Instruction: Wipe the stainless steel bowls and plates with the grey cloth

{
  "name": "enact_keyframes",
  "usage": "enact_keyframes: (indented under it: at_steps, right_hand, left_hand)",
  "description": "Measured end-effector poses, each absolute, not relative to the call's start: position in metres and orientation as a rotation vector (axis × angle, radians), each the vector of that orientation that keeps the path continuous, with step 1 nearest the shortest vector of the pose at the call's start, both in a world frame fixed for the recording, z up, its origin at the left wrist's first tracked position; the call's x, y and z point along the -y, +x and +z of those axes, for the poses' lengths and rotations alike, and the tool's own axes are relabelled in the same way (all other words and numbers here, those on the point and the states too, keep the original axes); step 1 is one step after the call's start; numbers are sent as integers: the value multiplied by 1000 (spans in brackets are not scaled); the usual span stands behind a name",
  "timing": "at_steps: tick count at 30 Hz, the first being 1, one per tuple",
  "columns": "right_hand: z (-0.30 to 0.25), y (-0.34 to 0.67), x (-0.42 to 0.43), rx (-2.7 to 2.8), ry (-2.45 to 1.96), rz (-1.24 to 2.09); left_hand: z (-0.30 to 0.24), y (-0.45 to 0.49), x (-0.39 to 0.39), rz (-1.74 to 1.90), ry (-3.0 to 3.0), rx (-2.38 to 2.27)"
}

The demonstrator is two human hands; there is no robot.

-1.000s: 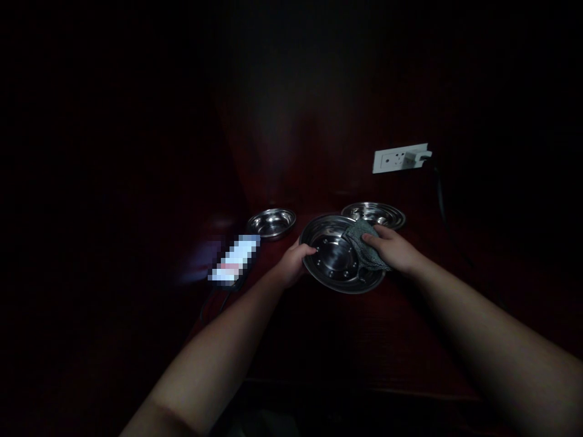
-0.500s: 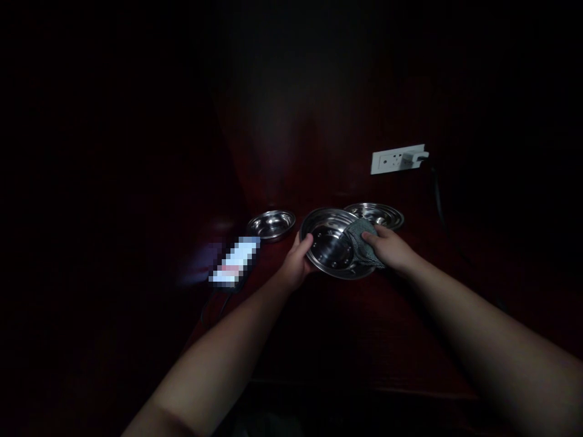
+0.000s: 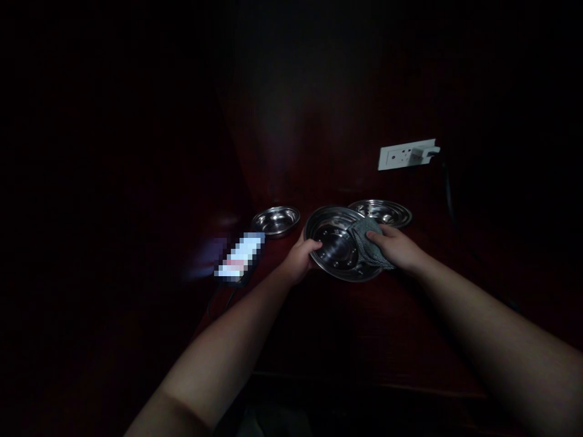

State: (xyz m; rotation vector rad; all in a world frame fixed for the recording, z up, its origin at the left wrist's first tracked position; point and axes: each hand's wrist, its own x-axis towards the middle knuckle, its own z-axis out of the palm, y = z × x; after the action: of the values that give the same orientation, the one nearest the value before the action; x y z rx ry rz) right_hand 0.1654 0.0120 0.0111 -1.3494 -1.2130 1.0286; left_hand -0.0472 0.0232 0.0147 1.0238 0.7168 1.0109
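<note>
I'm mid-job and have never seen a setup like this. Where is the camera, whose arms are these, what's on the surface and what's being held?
There is no machine here: these are a person's own bare arms, seen by a camera worn on their head, looking forward and down. The left hand grips a round, shiny metal bowl, its thumb over the rim. The right hand holds a grey-green textured cloth at the bowl's right side.

On the dark red surface, a smaller round metal bowl sits at the back left. A shallow round metal dish lies behind the held bowl, partly hidden. A flat device with a lit, pixelated screen lies at left. On the wall is a white rectangular socket plate. Much else is too dark to tell.
</note>
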Motion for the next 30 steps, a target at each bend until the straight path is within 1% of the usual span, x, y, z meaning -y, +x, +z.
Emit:
enact_keyframes:
  at_steps: [9,19,26,30]
  right_hand:
    - [6,172,-16,1250,-1347,1005]
    - [15,168,-9,1275,-1393,1024]
    - [11,173,-15,1290,-1436,924]
    - [12,171,-16,1206,-1434,872]
  left_hand:
    - [14,-49,-23,974,1065,-708]
    - [9,-51,-28,938,1086,-673]
    - [8,-42,-25,1102,1092,-576]
    - [14,-40,-17,1123,1107,-496]
